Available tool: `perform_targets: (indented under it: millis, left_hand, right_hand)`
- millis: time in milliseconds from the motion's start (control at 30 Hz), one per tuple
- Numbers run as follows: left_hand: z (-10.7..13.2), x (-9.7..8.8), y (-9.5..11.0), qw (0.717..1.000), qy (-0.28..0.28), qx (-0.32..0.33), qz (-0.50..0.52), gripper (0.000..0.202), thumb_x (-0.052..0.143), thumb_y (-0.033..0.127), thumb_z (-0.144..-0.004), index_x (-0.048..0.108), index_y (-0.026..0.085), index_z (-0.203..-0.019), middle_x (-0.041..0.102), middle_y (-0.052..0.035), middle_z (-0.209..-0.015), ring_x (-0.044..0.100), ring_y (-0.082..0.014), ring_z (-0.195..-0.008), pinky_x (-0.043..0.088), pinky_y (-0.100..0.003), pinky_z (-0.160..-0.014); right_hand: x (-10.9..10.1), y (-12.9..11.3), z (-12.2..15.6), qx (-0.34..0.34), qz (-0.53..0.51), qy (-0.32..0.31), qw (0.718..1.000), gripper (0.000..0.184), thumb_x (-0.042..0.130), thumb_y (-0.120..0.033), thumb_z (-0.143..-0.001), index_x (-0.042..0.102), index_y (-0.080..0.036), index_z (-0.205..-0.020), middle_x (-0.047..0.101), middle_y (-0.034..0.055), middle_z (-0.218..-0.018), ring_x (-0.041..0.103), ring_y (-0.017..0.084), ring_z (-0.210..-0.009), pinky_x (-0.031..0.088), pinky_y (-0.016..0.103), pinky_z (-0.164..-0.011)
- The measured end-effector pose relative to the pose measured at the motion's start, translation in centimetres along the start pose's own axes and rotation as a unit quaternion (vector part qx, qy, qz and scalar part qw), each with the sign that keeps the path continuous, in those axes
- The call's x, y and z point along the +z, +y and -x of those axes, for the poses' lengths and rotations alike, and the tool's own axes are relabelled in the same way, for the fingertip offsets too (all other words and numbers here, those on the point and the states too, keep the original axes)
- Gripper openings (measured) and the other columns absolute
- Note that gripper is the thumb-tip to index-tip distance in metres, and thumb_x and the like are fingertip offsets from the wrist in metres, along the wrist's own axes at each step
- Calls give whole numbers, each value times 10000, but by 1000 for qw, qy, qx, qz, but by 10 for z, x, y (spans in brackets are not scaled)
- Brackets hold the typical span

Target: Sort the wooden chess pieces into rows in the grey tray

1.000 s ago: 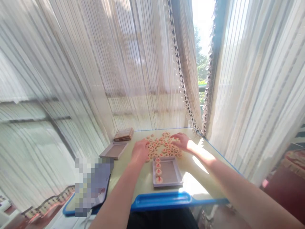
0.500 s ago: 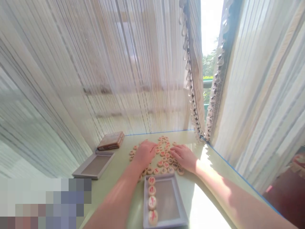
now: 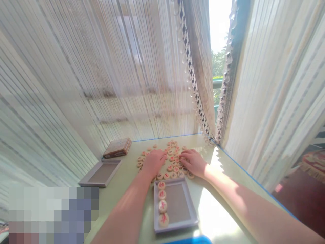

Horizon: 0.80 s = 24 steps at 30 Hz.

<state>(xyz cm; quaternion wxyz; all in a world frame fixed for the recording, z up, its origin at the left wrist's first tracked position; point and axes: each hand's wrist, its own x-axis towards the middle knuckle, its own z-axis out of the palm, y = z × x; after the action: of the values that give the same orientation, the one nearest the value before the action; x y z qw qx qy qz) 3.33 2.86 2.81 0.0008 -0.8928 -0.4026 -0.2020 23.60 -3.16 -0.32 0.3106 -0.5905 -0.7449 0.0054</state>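
Although characters were seen on many of the loose discs (image 3: pixel 166 176), spread at the centre of the frame, most were too small to be read; some were inked red, others black. Four more, the column discs (image 3: pixel 163 206), were lined along the left wall of a shallow tray (image 3: pixel 177 203) at lower centre. Each was marked with a red Chinese character; the topmost looked like 帥, the rest were not made out.

The discs were pale, round and thick-edged. The tray was grey, rectangular and low-walled; a similar second tray (image 3: pixel 103 173) was noted at left, below a brown, flat, book-like object (image 3: pixel 117 148). All were borne by a smooth, pale green table (image 3: pixel 128 169), edged in blue. Sheer striped curtain (image 3: pixel 127 67) was hung behind.

The left hand (image 3: pixel 153 162) was laid palm down over the spread, its fingers loosely bent. The right hand (image 3: pixel 195 163) was curved opposite, its fingertips brought against discs. Whether anything was pinched by either could not be told.
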Motion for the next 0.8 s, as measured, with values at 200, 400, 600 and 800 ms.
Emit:
perform_targets:
  millis: [200, 400, 600, 800]
  left_hand:
    - [-2, -3, 6, 998, 1, 47, -44, 274, 405, 231, -865, 649, 232, -989, 663, -16, -1005, 525, -181, -974, 357, -335, -934]
    - [0, -4, 4, 998, -15, 42, -50, 288, 386, 257, -863, 668, 226, -920, 675, -29, -924, 549, -186, -917, 392, -327, -866]
    - [0, -6, 3, 998, -30, 38, -43, 297, 395, 191, -822, 681, 214, -897, 680, -24, -948, 541, -185, -961, 381, -328, -914]
    - [1, -6, 0, 999, -27, 16, -33, 310, 375, 166, -804, 681, 199, -838, 678, -33, -894, 538, -187, -933, 391, -313, -894]
  right_hand:
    - [-3, -5, 1, -84, -19, -13, 996, 283, 487, -218, -789, 672, -247, -1002, 628, 40, -1088, 495, 214, -1030, 368, 394, -931]
    - [-5, -14, 3, -123, -35, -55, 990, 326, 462, -165, -787, 663, -244, -1031, 635, 3, -1097, 494, 196, -1036, 350, 374, -961]
    - [-1, -10, 4, -133, -45, -31, 990, 283, 457, -203, -813, 672, -219, -997, 648, 27, -1070, 501, 208, -1046, 377, 383, -943]
    - [-2, -13, 7, -136, -59, -13, 989, 250, 486, -262, -826, 672, -234, -990, 658, 41, -1040, 533, 205, -1012, 389, 385, -925]
